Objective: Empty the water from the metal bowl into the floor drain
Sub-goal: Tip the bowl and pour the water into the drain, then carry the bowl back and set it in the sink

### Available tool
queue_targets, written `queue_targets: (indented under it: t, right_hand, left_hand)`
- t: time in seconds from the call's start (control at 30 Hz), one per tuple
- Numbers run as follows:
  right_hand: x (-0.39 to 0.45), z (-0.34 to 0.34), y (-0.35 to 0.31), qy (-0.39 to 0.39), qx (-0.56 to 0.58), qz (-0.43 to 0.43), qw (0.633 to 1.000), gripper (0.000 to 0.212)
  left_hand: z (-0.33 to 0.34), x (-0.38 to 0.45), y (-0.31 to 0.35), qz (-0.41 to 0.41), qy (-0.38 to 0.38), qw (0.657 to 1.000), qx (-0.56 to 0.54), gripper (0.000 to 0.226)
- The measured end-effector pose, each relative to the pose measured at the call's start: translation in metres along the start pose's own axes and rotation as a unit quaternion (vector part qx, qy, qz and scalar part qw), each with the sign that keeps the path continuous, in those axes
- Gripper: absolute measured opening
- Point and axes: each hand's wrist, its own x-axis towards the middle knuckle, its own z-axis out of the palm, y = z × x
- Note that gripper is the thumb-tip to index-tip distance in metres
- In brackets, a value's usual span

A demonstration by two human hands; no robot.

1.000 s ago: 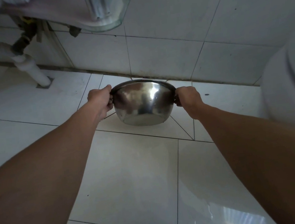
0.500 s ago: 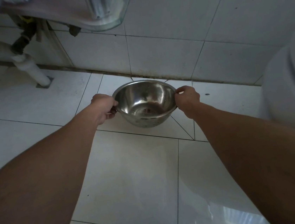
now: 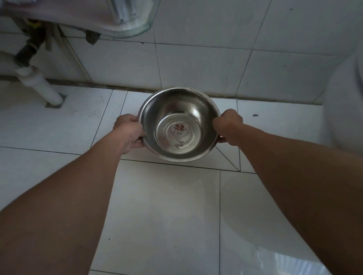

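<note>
Tipped back level since a second ago, the metal bowl [image 3: 180,124] faces up, seemingly drained; left hand [image 3: 129,133] at nine o'clock and right hand [image 3: 229,126] at three o'clock pinch its rim for balance.

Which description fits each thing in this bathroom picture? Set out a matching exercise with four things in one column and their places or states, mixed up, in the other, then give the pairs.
Things:
1. metal bowl
2. left hand
3. white drain pipe
4. glass basin

Descriptions:
A. runs down into the floor at the upper left
B. held level, its inside facing the camera, red mark on its bottom
C. juts out from the wall above the bowl
D. grips the bowl's rim opposite the right hand

Pairs: 1-B, 2-D, 3-A, 4-C
</note>
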Motion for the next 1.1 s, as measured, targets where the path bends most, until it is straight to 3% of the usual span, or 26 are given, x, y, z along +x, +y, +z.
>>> queue_targets:
  t: [0.1,0.23,0.4,0.7,0.87,1.1]
  right_hand:
    - [0.0,0.001,0.0,-0.007,-0.002,0.003,1.0,0.024]
    - [-0.002,0.005,0.003,-0.001,-0.012,0.003,1.0,0.03]
    - [-0.033,0.007,0.003,0.025,-0.039,-0.001,0.999,0.042]
    - [-0.169,-0.04,-0.012,-0.025,-0.073,0.033,0.996,0.032]
    - [-0.246,-0.088,-0.054,-0.064,-0.065,0.068,0.993,0.032]
    - [-0.386,-0.153,-0.173,-0.13,-0.099,0.051,0.985,0.022]
  left_hand:
    - [0.0,0.0,-0.001,-0.003,-0.011,1.0,-0.001,0.052]
    - [0.003,-0.005,-0.003,-0.011,-0.008,1.0,-0.004,0.057]
    - [0.006,-0.039,-0.018,-0.02,0.045,0.999,-0.015,0.048]
    - [-0.057,-0.165,-0.011,-0.095,0.086,0.991,0.025,0.034]
    - [-0.103,-0.247,0.031,-0.123,0.081,0.989,0.01,0.042]
    - [-0.215,-0.381,0.112,-0.175,0.109,0.978,-0.035,0.045]
